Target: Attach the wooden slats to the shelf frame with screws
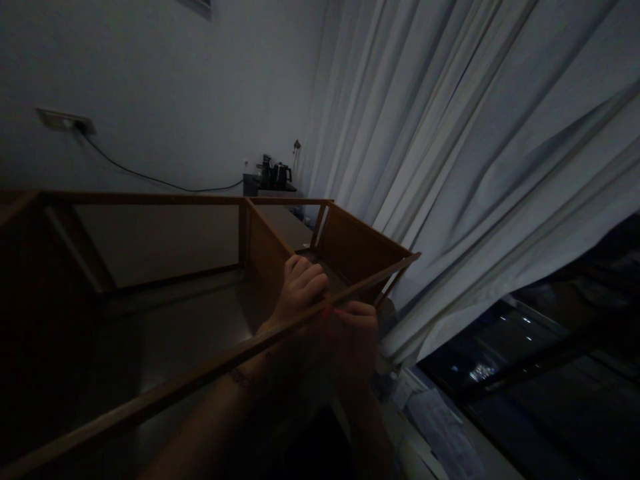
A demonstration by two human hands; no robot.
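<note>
A brown wooden frame [190, 377] runs across the view, with a front rail, a back rail and upright panels between them. Past the front rail, my left hand [301, 287] is closed over the top edge of the middle divider panel [270, 247], fingers curled. My right hand [357, 330] is on the near side of the rail, close to where the divider meets it. Its fingers are pinched at a small red thing [329, 311] against the rail. Dim light hides what kind of thing this is.
A white curtain [430, 167] hangs at the right, beside a dark window [540, 347]. Papers [445, 427] lie below it. Behind the frame, a black kettle [283, 175] stands on a small cabinet [270, 192]. A cable [165, 182] runs to a wall socket [65, 121].
</note>
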